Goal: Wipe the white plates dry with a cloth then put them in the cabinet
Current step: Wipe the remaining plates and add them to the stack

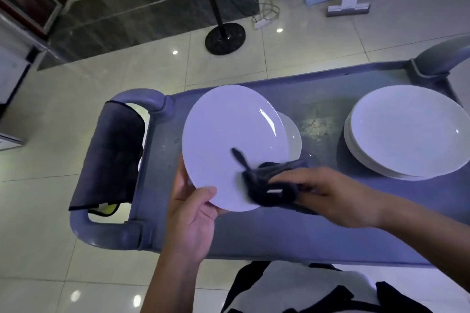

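My grey cart (pixel 330 89) carries a stack of white plates (pixel 407 132) at its right end and another plate (pixel 295 134) mid-deck; a dark towel (pixel 112 157) drapes its left handle.

Place: a restaurant or hotel service area, not a home.
Cart: a grey plastic service trolley (pixel 330 99) with looped handles, a dark cloth (pixel 112 155) draped over one handle.
Dishes: a stack of identical white plates (pixel 407 132) on the trolley top.
Floor: glossy cream tiles (pixel 101 79) with a dark stone border.
Fixtures: round-based black stands (pixel 225 38), a flat mop (pixel 348 9), a power strip with cables (pixel 263 21).
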`<control>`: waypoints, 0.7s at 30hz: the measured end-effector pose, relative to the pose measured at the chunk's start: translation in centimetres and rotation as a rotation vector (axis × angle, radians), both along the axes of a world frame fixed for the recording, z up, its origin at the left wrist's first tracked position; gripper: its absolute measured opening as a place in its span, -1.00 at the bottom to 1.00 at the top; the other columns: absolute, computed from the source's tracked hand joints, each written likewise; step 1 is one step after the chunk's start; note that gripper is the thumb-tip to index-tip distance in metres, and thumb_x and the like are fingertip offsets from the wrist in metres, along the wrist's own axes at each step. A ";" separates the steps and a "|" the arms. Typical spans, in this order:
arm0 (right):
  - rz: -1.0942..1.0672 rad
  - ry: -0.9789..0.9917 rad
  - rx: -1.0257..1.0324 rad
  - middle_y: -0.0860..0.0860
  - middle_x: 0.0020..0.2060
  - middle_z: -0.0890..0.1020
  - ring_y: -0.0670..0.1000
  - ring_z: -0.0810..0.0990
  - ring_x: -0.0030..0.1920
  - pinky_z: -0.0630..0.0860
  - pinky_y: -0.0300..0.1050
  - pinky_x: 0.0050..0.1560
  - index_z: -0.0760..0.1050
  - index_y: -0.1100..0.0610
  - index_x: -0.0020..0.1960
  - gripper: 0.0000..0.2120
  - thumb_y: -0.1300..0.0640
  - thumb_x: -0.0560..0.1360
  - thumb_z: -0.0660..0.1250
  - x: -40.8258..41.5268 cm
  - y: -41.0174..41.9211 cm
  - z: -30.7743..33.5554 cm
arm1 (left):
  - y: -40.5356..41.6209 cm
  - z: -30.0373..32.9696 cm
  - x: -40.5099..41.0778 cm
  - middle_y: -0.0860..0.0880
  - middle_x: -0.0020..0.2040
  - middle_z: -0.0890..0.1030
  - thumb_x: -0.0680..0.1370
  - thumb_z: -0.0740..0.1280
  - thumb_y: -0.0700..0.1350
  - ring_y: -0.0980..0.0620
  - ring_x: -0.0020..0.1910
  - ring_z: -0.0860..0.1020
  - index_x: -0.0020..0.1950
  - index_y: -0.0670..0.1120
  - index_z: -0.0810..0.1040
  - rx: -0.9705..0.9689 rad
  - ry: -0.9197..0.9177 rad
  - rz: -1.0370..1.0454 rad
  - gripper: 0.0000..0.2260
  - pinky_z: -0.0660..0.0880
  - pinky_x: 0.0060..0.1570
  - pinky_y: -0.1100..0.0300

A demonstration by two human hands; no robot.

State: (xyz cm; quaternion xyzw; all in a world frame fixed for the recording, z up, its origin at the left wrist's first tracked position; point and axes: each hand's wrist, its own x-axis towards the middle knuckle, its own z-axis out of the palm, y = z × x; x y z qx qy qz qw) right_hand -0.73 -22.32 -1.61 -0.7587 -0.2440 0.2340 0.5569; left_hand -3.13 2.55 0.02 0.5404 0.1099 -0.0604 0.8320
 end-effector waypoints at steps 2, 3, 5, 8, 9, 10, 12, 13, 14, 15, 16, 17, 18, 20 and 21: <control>-0.225 0.074 0.029 0.03 0.00 0.67 -0.10 0.59 -0.04 0.50 -0.29 0.06 0.62 -0.07 0.19 -0.63 0.36 0.61 0.28 -0.8 -1.7 -1.1 | 0.4 0.1 -0.1 -0.03 0.31 0.58 0.34 0.35 -0.32 -0.08 0.24 0.57 0.39 0.13 0.54 0.050 -0.006 0.012 -0.35 0.59 -0.02 -0.13; -0.360 0.118 0.081 0.10 -0.03 0.68 -0.05 0.58 -0.06 0.52 -0.17 0.08 0.62 -0.11 0.16 -0.75 0.20 0.59 0.37 -0.8 -2.7 -1.8 | 0.6 0.2 -0.1 -0.01 0.30 0.59 0.37 0.31 -0.35 -0.07 0.24 0.57 0.37 0.14 0.55 0.057 -0.007 0.010 -0.37 0.58 -0.01 -0.15; -0.595 0.230 0.206 0.08 -0.08 0.68 -0.02 0.58 -0.07 0.55 0.06 0.05 0.63 -0.12 0.14 -0.72 -0.16 0.47 0.45 -0.6 -4.1 -2.1 | 0.8 0.3 -0.3 -0.01 0.25 0.61 0.39 0.24 -0.37 -0.06 0.20 0.59 0.32 0.16 0.59 0.028 0.009 0.002 -0.39 0.62 -0.05 -0.12; -0.742 0.063 0.136 -0.22 -0.24 0.60 -0.18 0.50 -0.21 0.44 -0.21 -0.07 0.61 -0.12 0.01 -0.83 0.12 0.64 0.30 0.2 -4.3 0.1 | 0.7 0.2 -0.8 -0.04 0.24 0.62 0.31 0.35 -0.34 -0.08 0.20 0.59 0.34 0.13 0.60 -0.032 0.035 -0.003 -0.36 0.64 0.01 -0.06; -0.751 -0.051 0.060 -0.28 -0.27 0.58 -0.24 0.50 -0.25 0.40 -0.36 -0.13 0.56 -0.13 -0.02 -0.75 0.21 0.65 0.25 0.5 -3.8 1.3 | 0.5 0.2 -0.8 -0.04 0.24 0.62 0.29 0.38 -0.30 -0.07 0.20 0.60 0.34 0.12 0.59 -0.048 0.042 -0.012 -0.36 0.62 0.05 -0.05; -0.738 -0.149 0.053 -0.34 -0.21 0.60 -0.28 0.54 -0.19 0.40 -0.45 -0.13 0.52 -0.15 0.02 -0.72 0.24 0.65 0.24 0.7 -3.2 2.7 | 0.1 0.2 -0.9 -0.04 0.24 0.62 0.29 0.39 -0.28 -0.06 0.19 0.60 0.34 0.11 0.60 -0.051 0.049 -0.022 -0.37 0.61 0.06 -0.04; -0.642 -0.334 0.101 -0.39 0.12 0.59 -0.28 0.55 0.18 0.41 -0.41 0.20 0.50 -0.13 0.22 -0.67 0.26 0.61 0.22 0.9 -1.3 5.0 | -0.7 0.3 -1.0 -0.03 0.19 0.64 0.30 0.36 -0.33 -0.03 0.14 0.61 0.28 0.11 0.63 -0.039 0.055 -0.052 -0.39 0.63 0.01 0.02; -0.553 -0.410 0.121 -0.33 0.31 0.52 -0.21 0.46 0.38 0.34 -0.25 0.39 0.47 -0.10 0.32 -0.60 0.26 0.57 0.21 0.9 -0.1 5.5 | -1.1 0.4 -1.0 -0.03 0.16 0.65 0.30 0.34 -0.35 -0.02 0.11 0.62 0.25 0.12 0.65 -0.033 0.056 -0.069 -0.40 0.64 -0.02 0.04; -0.443 -0.475 0.101 -0.23 0.44 0.43 -0.14 0.32 0.51 0.24 -0.07 0.51 0.41 -0.07 0.39 -0.56 0.22 0.55 0.22 0.8 1.0 5.3 | -1.5 0.5 -1.1 -0.02 0.13 0.67 0.29 0.34 -0.35 -0.02 0.08 0.63 0.23 0.13 0.66 -0.035 0.054 -0.083 -0.40 0.64 -0.05 0.07; -0.342 -0.533 0.032 -0.15 0.53 0.33 -0.11 0.18 0.57 0.13 0.10 0.55 0.35 -0.07 0.45 -0.52 0.15 0.54 0.24 0.7 2.2 5.0 | -1.9 0.7 -1.1 -0.03 0.12 0.68 0.26 0.37 -0.32 -0.01 0.07 0.65 0.22 0.13 0.67 -0.047 0.048 -0.099 -0.40 0.64 -0.06 0.09; -0.269 -0.576 -0.073 -0.10 0.59 0.21 -0.09 0.06 0.61 0.02 0.23 0.54 0.27 -0.08 0.52 -0.45 0.03 0.55 0.25 0.6 3.4 4.6 | -2.2 0.9 -1.2 -0.03 0.11 0.69 0.24 0.38 -0.28 -0.01 0.07 0.66 0.22 0.14 0.67 -0.065 0.041 -0.113 -0.41 0.64 -0.06 0.10; -0.228 -0.626 -0.203 -0.08 0.62 0.09 -0.08 -0.05 0.62 -0.06 0.29 0.53 0.16 -0.09 0.59 -0.36 -0.11 0.56 0.24 0.6 4.4 4.0 | -2.4 1.0 -1.3 -0.04 0.12 0.70 0.24 0.39 -0.25 -0.02 0.08 0.66 0.24 0.14 0.67 -0.080 0.033 -0.125 -0.40 0.64 -0.04 0.10; -0.211 -0.676 -0.318 -0.07 0.64 -0.01 -0.07 -0.13 0.62 -0.10 0.33 0.52 0.04 -0.09 0.63 -0.29 -0.22 0.57 0.21 0.7 5.3 3.3 | -2.5 1.1 -1.4 -0.06 0.12 0.69 0.24 0.38 -0.23 -0.04 0.10 0.65 0.26 0.15 0.66 -0.089 0.026 -0.128 -0.39 0.63 0.00 0.08; -0.215 -0.737 -0.406 -0.06 0.64 -0.10 -0.06 -0.19 0.62 -0.10 0.33 0.51 -0.09 -0.05 0.65 -0.24 -0.31 0.59 0.14 1.0 6.2 2.2 | -2.7 1.2 -1.5 -0.08 0.16 0.68 0.26 0.39 -0.23 -0.07 0.14 0.64 0.31 0.12 0.64 -0.081 0.010 -0.115 -0.37 0.62 0.04 0.07; -0.222 -0.753 -0.420 -0.06 0.64 -0.10 -0.06 -0.19 0.62 -0.09 0.33 0.51 -0.11 -0.04 0.65 -0.23 -0.32 0.59 0.10 1.4 6.3 1.8 | -2.8 1.1 -1.6 -0.10 0.19 0.68 0.26 0.39 -0.23 -0.08 0.15 0.64 0.33 0.09 0.62 -0.078 0.005 -0.100 -0.37 0.62 0.04 0.06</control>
